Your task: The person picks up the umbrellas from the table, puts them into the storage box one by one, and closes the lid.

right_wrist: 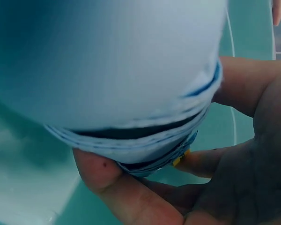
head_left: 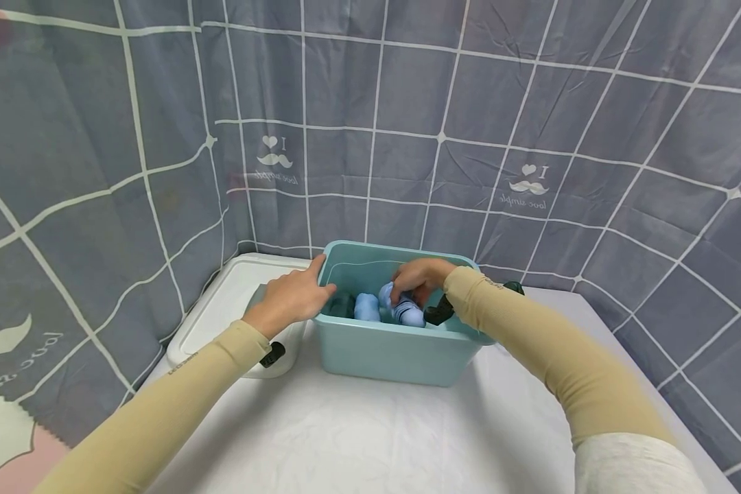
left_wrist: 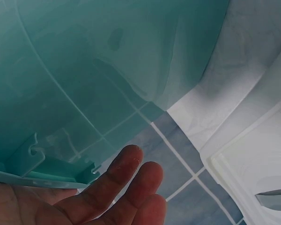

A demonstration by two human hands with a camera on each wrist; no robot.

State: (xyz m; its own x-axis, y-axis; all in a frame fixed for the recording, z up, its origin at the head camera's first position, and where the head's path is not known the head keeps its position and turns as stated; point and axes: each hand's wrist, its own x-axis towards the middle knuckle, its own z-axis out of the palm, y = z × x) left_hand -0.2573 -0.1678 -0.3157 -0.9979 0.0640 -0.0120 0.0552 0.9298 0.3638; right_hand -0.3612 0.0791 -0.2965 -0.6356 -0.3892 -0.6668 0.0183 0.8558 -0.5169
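The desk (head_left: 346, 429) holds a blue bin (head_left: 395, 353). The left hand (head_left: 293, 295) rests loosely on its left edge. Inside, the right hand (head_left: 424, 276) grips a striped cloth roll (head_left: 409, 315), not let go yet; a light blue roll (head_left: 367, 308) and dark roll (head_left: 343, 307), to its left, look done.

A hand could pass over the near tabletop (head_left: 358, 432) up to the blue bin (head_left: 401, 353). The white box (head_left: 213, 315) and left hand (head_left: 299, 293) obstruct its left side, the right arm (head_left: 525, 329) its right; the curtain (head_left: 407, 165) stands on the far side.
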